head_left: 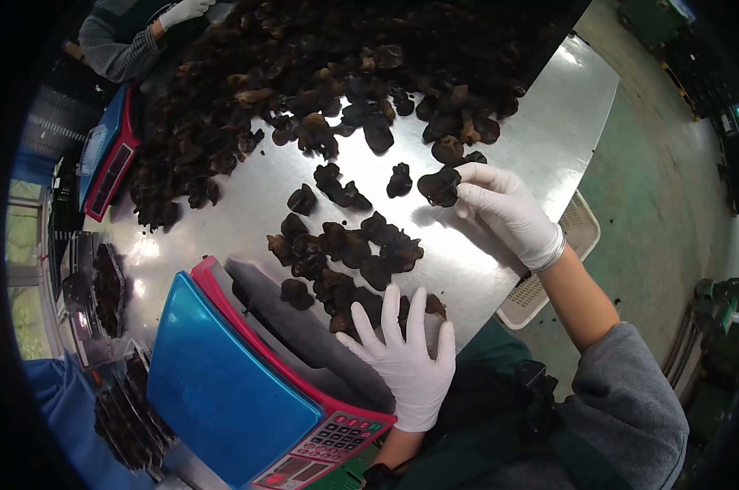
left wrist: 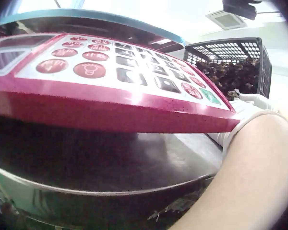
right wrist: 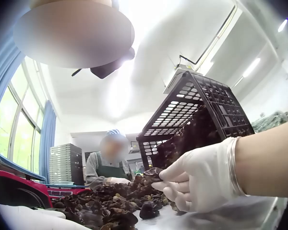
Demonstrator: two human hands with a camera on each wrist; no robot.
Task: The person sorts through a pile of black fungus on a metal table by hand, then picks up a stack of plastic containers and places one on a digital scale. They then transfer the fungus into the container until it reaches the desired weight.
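Mushroom (head_left: 439, 188) pinched in the right hand (head_left: 508, 214), at two o'clock from the small pile (head_left: 351, 248), needs only light pressure, while the open left hand (head_left: 413, 367) should gently steady the pile's five o'clock edge

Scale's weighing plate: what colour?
Plain blue on the scale's weighing plate; the head view shows it best.

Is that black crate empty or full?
The crate isn't empty: both wrist views show dark pieces inside. I cannot tell if it's completely full.
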